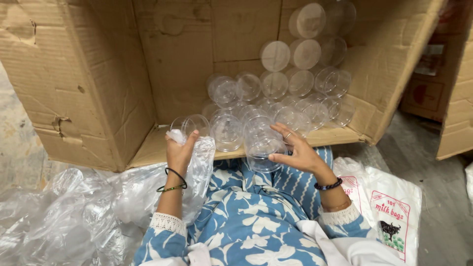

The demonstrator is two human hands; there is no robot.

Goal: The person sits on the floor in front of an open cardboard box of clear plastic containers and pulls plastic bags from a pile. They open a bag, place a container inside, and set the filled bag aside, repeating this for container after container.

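Observation:
My left hand (178, 151) grips a stack of clear plastic cups (193, 127) still sleeved in a thin clear plastic bag (201, 167), held at the mouth of a large cardboard box (98, 74) lying on its side. My right hand (295, 150) holds another stack of clear cups (261, 148) by its side, fingers spread around it, just in front of the box's lower flap. Inside the box, several stacks of clear round cups (295, 81) lie with their ends facing me.
Crumpled clear plastic wrapping (64, 216) is heaped at the lower left. A pile of white printed plastic bags (389, 212) lies at the right on the grey floor. More cardboard boxes (433, 83) stand at the far right. My blue floral lap (246, 216) is below.

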